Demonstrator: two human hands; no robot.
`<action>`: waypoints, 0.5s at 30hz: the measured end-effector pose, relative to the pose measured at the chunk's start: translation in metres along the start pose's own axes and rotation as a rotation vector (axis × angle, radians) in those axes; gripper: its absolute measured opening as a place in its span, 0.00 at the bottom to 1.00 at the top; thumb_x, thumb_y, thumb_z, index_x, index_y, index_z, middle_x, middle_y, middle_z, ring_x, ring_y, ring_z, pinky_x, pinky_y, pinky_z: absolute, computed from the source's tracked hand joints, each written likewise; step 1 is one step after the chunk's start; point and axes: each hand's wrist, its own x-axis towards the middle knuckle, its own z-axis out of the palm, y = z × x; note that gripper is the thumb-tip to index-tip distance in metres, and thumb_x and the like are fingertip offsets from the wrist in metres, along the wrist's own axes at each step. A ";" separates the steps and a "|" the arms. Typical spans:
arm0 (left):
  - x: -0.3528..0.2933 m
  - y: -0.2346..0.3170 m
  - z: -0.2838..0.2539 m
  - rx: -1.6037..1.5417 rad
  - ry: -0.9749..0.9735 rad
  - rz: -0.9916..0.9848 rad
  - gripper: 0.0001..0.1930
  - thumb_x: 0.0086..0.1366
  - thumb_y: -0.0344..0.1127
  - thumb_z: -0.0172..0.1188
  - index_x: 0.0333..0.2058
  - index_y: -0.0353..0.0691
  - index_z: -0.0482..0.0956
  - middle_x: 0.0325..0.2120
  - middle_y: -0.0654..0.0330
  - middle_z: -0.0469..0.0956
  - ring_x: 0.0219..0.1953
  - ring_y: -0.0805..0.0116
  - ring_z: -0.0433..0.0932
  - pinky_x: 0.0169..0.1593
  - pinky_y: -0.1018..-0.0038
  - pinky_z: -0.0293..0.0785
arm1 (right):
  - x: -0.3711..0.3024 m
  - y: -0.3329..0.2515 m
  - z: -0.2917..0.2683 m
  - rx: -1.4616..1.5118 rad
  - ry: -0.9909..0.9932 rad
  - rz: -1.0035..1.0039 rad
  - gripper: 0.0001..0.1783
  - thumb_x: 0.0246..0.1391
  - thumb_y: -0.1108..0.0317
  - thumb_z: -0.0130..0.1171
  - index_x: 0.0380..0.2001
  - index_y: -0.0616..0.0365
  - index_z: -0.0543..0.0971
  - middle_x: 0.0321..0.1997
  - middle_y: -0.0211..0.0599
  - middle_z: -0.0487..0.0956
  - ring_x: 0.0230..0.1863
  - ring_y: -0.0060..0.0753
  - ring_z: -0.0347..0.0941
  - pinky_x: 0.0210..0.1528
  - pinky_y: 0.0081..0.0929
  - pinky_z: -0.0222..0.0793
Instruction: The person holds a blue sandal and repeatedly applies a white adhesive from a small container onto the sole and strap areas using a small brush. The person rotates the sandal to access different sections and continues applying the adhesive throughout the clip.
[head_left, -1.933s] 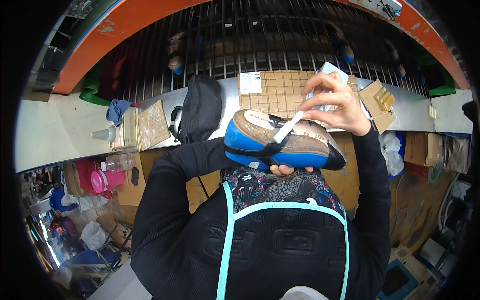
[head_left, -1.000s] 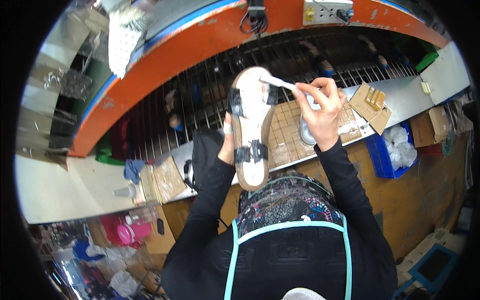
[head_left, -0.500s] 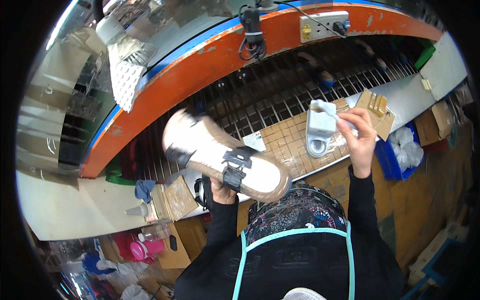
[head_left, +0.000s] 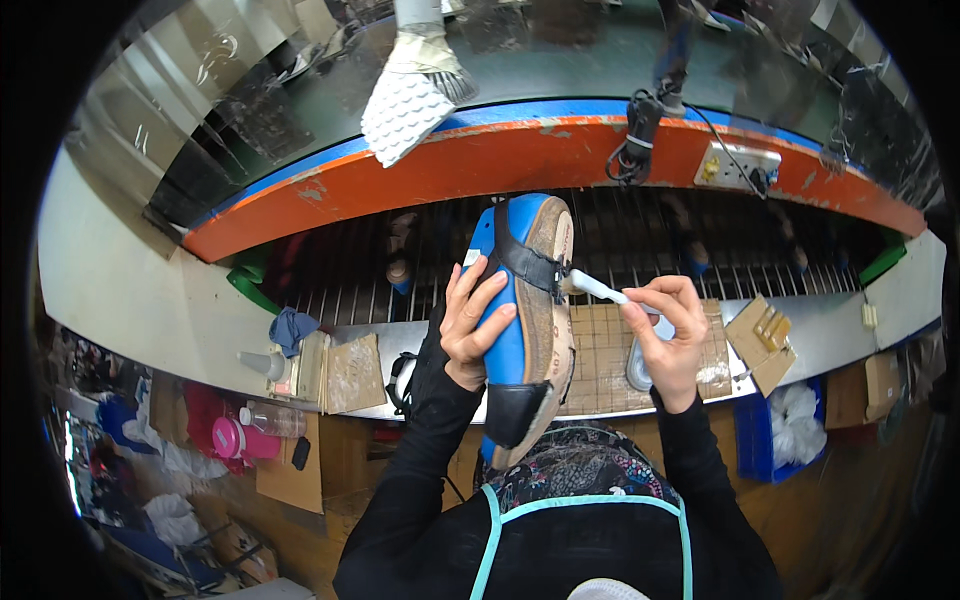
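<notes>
My left hand (head_left: 470,325) grips a blue shoe last (head_left: 507,350), its fingers spread over the side. A sandal footbed (head_left: 548,345), brown at the edge with a pale underside, sits against the last. Black straps (head_left: 525,262) wrap round the last and fold over the footbed's rim. My right hand (head_left: 668,345) pinches a small brush (head_left: 598,287) by its white handle; the brush tip meets the strap end at the footbed's edge. Behind that hand, a pale pot (head_left: 637,370) is mostly hidden.
Gridded cardboard (head_left: 595,370) covers part of the bench. Right of it lies a cardboard piece with amber blocks (head_left: 771,328). Beyond is a rack of metal rods (head_left: 640,250) carrying other lasts, under an orange beam (head_left: 560,155). A blue bin (head_left: 757,440) stands lower right.
The last has turned from lying sole up to standing on edge, its blue side toward my left hand. The brush has moved left, from over the pot to the strap.
</notes>
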 end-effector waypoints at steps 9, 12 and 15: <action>-0.006 0.006 -0.008 0.166 -0.025 0.071 0.18 0.51 0.34 0.68 0.41 0.58 0.76 0.47 0.61 0.79 0.54 0.43 0.75 0.61 0.42 0.61 | 0.007 -0.005 0.020 -0.242 0.062 -0.118 0.09 0.46 0.65 0.70 0.33 0.52 0.85 0.34 0.26 0.74 0.25 0.21 0.65 0.42 0.25 0.51; -0.007 0.004 -0.012 0.199 -0.072 0.089 0.17 0.51 0.34 0.68 0.40 0.58 0.76 0.47 0.61 0.79 0.54 0.43 0.74 0.61 0.42 0.61 | 0.007 -0.008 0.024 -0.346 0.100 -0.195 0.09 0.45 0.66 0.70 0.33 0.51 0.85 0.34 0.25 0.74 0.26 0.22 0.65 0.43 0.26 0.50; -0.009 0.000 -0.016 0.174 -0.087 0.084 0.17 0.51 0.33 0.68 0.40 0.57 0.76 0.47 0.60 0.79 0.54 0.43 0.74 0.61 0.42 0.61 | 0.007 -0.008 0.028 -0.454 0.127 -0.264 0.09 0.44 0.66 0.71 0.33 0.50 0.85 0.35 0.25 0.74 0.30 0.22 0.66 0.43 0.27 0.50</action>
